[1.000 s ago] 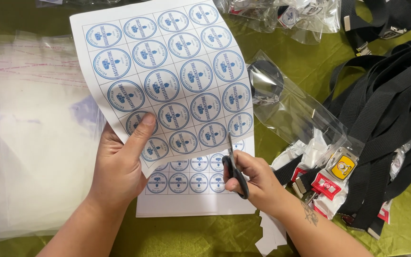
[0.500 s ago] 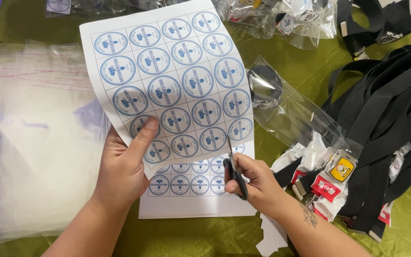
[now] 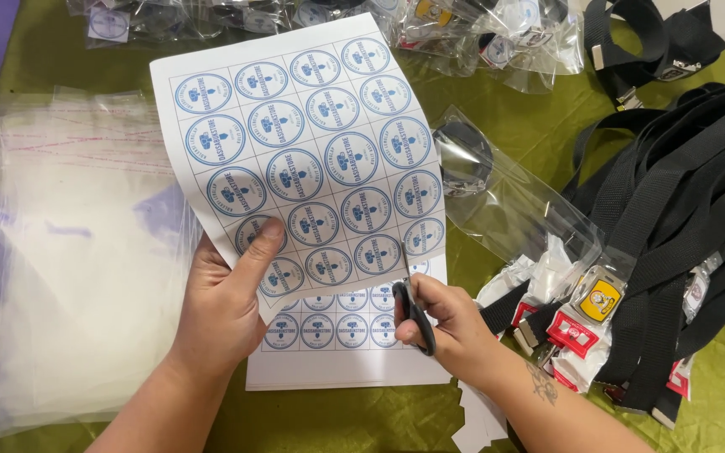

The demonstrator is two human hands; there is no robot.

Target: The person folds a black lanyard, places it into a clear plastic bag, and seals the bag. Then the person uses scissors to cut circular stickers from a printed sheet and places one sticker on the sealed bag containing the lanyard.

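My left hand (image 3: pixel 226 304) holds up a white sheet (image 3: pixel 304 143) printed with a grid of round blue emblems, thumb pressed on its lower left part. My right hand (image 3: pixel 451 323) grips small black-handled scissors (image 3: pixel 411 295), whose blades point up at the sheet's lower right edge. A second printed sheet (image 3: pixel 346 352) lies flat on the green cloth under both hands.
A stack of clear plastic bags (image 3: pixel 60 268) lies at the left. Black straps (image 3: pixel 681 193) with red and yellow tags (image 3: pixel 585 315) pile up at the right. One clear bagged item (image 3: pixel 505 197) lies beside the sheet, with more bagged items (image 3: pixel 480 33) at the top.
The held sheet has shifted slightly right and tilted. The scissors stay at its lower right edge, with both hands in nearly the same places.
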